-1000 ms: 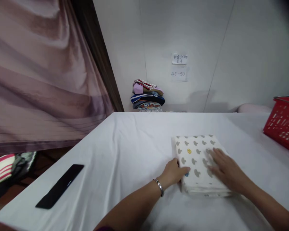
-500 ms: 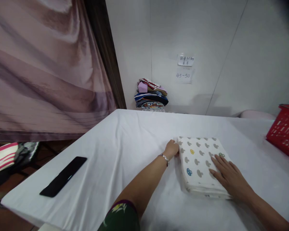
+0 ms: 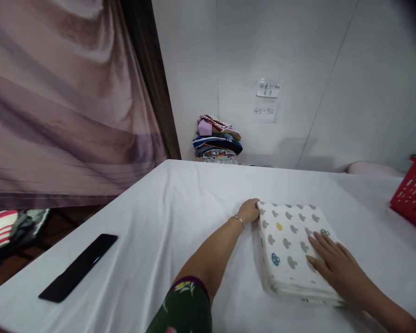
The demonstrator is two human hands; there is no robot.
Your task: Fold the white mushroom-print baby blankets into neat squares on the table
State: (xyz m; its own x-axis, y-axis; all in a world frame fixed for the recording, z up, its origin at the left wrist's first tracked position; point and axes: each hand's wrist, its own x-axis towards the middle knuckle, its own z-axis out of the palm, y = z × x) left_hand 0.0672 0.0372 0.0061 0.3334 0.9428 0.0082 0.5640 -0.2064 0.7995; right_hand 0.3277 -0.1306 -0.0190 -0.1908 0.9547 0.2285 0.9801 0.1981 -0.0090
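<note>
A thick folded white cloth (image 3: 291,249) lies on the table, printed with grey mushroom shapes and a few yellow, blue and green ones. At its far left corner, my left hand (image 3: 248,211) is closed on the edge, the fingertips partly hidden. My right hand (image 3: 336,263) rests flat on the cloth's right side, fingers stretched out and a little apart. Layers of the fold show along the near edge.
A white sheet covers the table (image 3: 142,259). On it, a black flat slab (image 3: 79,268) lies at left and a red plastic basket (image 3: 414,194) stands at far right. Behind the table is a stack of folded fabrics (image 3: 217,141). A pinkish curtain (image 3: 65,106) hangs at left.
My left hand has shifted slightly up to the cloth's corner. The view has moved a little, so the cloth and slab appear lower. My right hand stays flat on the cloth.
</note>
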